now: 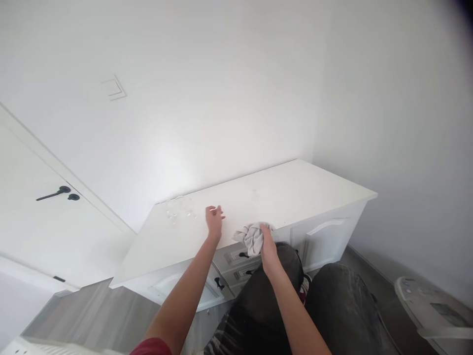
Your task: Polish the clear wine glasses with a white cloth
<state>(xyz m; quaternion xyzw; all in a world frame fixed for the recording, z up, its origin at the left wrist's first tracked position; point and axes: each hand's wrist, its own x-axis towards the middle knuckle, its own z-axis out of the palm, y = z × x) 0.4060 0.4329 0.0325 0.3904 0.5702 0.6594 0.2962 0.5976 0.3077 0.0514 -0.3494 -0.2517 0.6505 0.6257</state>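
My right hand (268,241) is closed around a crumpled light grey cloth (253,237) at the front edge of a white cabinet top (288,192). Part of the cloth hangs over that edge, near the drawers. Over the top, to the left of the cloth, my left hand (215,220) has its fingers curled inward. Whether something small is between those fingers is too unclear to make out. Farther left, towards the wall, several small clear, shiny bits (173,213) lie on the surface; their kind cannot be told.
The cabinet has black handles (219,283) on its front. My knees (266,305) are close to it. A white door with a black handle (55,192) stands at left. A pale plastic appliance or stool (432,305) is at lower right. White walls rise behind.
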